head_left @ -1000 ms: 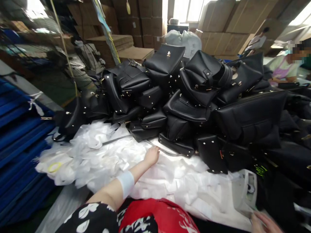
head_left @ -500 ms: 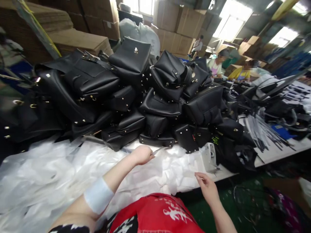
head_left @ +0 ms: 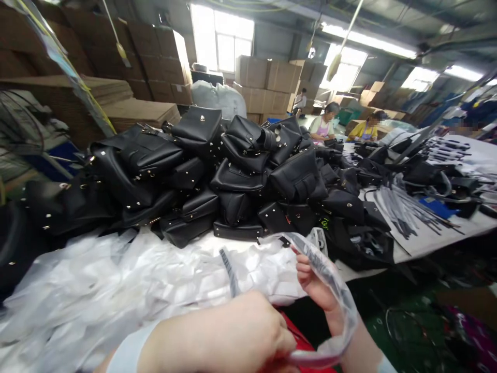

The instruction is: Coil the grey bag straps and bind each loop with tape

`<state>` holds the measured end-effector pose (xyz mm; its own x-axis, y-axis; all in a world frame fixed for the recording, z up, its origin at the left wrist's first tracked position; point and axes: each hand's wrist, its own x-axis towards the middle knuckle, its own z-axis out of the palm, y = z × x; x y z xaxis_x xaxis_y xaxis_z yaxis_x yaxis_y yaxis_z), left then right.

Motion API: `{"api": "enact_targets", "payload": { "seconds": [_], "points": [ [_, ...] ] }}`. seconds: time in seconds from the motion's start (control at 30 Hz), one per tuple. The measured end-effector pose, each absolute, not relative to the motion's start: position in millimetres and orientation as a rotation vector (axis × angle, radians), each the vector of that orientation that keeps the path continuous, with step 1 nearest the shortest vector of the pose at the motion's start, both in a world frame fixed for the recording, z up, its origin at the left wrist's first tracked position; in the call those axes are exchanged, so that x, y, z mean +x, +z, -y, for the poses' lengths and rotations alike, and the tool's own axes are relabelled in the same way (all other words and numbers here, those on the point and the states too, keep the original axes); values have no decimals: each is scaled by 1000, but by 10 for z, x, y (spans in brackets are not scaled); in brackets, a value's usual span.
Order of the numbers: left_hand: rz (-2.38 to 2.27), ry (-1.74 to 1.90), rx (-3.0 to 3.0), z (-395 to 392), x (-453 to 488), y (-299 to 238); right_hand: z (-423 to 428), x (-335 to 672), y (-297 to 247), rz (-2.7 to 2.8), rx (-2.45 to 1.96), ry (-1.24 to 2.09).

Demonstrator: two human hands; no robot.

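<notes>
A plastic-wrapped strap [head_left: 347, 295] bends in a loop between my two hands. My left hand [head_left: 260, 326] is closed on its lower part, close to my body, with the fingertips mostly hidden behind the hand. From beyond that hand a short dark-marked end [head_left: 228, 270] sticks up; I cannot tell if it belongs to the same strap. My right hand [head_left: 316, 282] has its fingers curled at the upper part of the loop, and the strap runs down along the outside of the wrist. Crumpled white wrapping sheets [head_left: 116, 280] lie below and left of both hands.
Black leather bags [head_left: 240, 176] are heaped along the table's far side. A white device [head_left: 319, 241] stands just beyond my right hand. Grey straps [head_left: 404, 207] lie on the table [head_left: 430, 241] at right. Co-workers [head_left: 324, 124] sit farther back, near stacked cartons [head_left: 252, 77].
My left hand has come back toward my body and right. My right hand has moved up, and the looped strap now shows between both hands. The view has tilted up.
</notes>
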<state>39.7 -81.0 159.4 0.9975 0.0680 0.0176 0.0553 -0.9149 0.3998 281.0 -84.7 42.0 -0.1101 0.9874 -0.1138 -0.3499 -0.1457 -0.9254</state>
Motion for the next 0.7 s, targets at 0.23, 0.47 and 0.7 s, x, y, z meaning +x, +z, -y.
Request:
{"api": "enact_targets", "payload": {
  "seconds": [0.23, 0.47, 0.7],
  "points": [
    [-260, -142, 2700, 1001, 794, 1770, 1864, 3765, 1175, 710, -1067, 1277],
    [-566, -669, 1957, 324, 676, 2016, 2981, 4652, 908, 619, -1434, 789],
    [-601, -752, 1667, 85, 772, 1405, 3652, 5794, -343, 357, -1936, 358]
  ]
}}
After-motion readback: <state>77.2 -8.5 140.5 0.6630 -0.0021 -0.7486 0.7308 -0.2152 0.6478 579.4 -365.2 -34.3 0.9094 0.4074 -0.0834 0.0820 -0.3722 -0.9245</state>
